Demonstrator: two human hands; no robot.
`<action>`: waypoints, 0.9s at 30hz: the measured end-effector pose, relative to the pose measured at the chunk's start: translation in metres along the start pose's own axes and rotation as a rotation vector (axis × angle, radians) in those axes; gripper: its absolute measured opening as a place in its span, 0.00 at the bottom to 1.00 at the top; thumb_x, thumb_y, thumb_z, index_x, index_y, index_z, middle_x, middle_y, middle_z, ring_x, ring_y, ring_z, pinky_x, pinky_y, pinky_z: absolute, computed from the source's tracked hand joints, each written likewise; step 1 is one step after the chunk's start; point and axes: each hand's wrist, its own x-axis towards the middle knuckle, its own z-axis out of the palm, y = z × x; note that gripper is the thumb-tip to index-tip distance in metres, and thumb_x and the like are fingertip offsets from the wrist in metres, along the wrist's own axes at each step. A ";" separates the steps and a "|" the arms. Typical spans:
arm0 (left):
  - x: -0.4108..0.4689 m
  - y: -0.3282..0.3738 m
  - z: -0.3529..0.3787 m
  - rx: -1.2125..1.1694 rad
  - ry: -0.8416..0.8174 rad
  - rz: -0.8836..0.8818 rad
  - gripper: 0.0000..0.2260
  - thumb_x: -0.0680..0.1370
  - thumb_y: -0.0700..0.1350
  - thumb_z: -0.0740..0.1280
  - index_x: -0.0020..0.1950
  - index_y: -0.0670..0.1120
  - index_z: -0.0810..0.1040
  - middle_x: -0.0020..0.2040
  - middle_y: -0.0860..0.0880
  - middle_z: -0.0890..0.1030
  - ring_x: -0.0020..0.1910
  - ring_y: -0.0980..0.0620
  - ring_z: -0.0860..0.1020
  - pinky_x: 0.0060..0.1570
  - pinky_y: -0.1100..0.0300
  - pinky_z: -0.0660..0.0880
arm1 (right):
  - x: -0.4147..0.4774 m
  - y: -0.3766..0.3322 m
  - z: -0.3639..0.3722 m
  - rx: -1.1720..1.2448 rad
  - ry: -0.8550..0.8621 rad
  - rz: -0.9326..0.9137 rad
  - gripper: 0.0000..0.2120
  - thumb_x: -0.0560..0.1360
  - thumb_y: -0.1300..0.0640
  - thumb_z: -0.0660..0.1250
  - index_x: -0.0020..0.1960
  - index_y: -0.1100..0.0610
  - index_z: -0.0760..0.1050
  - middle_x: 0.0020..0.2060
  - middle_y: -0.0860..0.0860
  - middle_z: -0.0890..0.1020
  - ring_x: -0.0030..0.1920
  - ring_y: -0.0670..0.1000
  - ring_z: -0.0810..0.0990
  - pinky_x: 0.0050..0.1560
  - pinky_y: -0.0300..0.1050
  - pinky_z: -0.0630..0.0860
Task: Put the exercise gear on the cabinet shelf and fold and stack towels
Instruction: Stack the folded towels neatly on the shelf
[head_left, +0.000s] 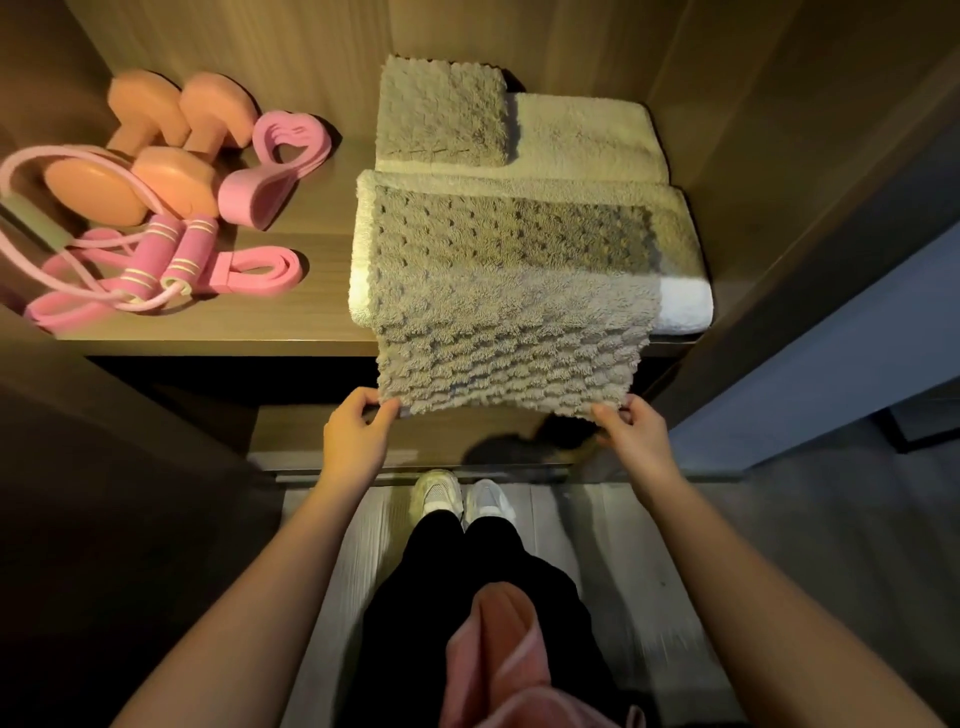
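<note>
A grey textured towel (509, 306) lies spread over a folded white towel (683, 306) on the cabinet shelf (218, 325), its near end hanging over the shelf's front edge. My left hand (358, 431) pinches the towel's near left corner. My right hand (631, 431) pinches its near right corner. Behind, a small folded grey towel (441, 111) rests on another folded white towel (587, 130). On the shelf's left side lie orange dumbbells (156, 150), pink resistance bands (275, 166) and a pink jump rope (171, 254).
Wooden cabinet walls (769, 156) close in on both sides and behind. A lower shelf (415, 441) sits below the hanging towel. A pink cloth (509, 660) hangs at my waist, above my white shoes (462, 493) on the floor.
</note>
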 end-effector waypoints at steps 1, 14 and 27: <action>-0.008 0.000 -0.004 -0.035 -0.009 -0.004 0.09 0.78 0.44 0.68 0.38 0.49 0.74 0.36 0.54 0.76 0.37 0.55 0.73 0.38 0.60 0.69 | -0.007 0.002 -0.004 0.034 -0.004 -0.007 0.09 0.78 0.60 0.66 0.44 0.59 0.67 0.32 0.50 0.66 0.38 0.51 0.69 0.44 0.46 0.77; -0.092 0.057 -0.054 -0.467 -0.008 0.194 0.15 0.79 0.31 0.60 0.52 0.49 0.81 0.45 0.47 0.80 0.40 0.57 0.78 0.39 0.65 0.79 | -0.095 -0.044 -0.056 0.121 -0.044 -0.306 0.20 0.77 0.66 0.61 0.46 0.43 0.83 0.44 0.44 0.84 0.47 0.45 0.80 0.56 0.54 0.77; -0.032 0.109 -0.074 -0.235 0.027 0.229 0.10 0.79 0.47 0.67 0.39 0.44 0.79 0.31 0.50 0.79 0.29 0.57 0.75 0.32 0.65 0.72 | -0.053 -0.112 -0.069 -0.026 -0.008 -0.529 0.13 0.77 0.59 0.67 0.35 0.58 0.74 0.30 0.48 0.74 0.32 0.42 0.72 0.36 0.36 0.67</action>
